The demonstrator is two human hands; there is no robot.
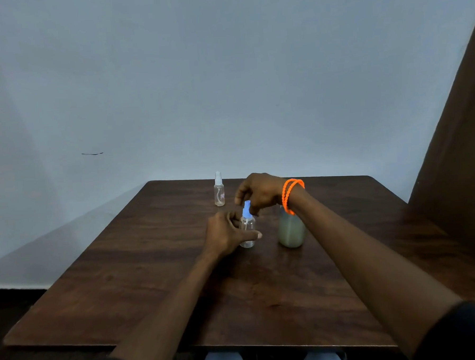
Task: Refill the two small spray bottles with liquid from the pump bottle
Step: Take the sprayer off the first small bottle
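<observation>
The blue-capped spray bottle (247,229), upright near the middle of the table (126,282), serves as the landmark here.

Left of it and farther back stands the white-capped spray bottle (219,190), upright, untouched, and looking empty or nearly so; its cap is on.

Just left of the landmark, the left hand (225,234) grips the bottle's clear body, fingers curled behind it and the thumb stretched across its front. The bottle looks clear inside, with no liquid that can be made out.

Directly above the landmark and slightly to its right, the right hand (259,192) hangs over the blue spray head, fingers bent downward and a little apart; they appear not yet closed on the cap, though whether a fingertip touches it cannot be told. An orange bracelet (292,195) circles that wrist.

Right of the landmark stands the pump bottle (290,230), filled with pale greenish liquid, its top hidden behind the wrist.

Judging by this, the task is at its very start: neither small bottle is open or filled. Removing the blue cap, pumping liquid in, recapping, then repeating with the other bottle, all remain.
</observation>
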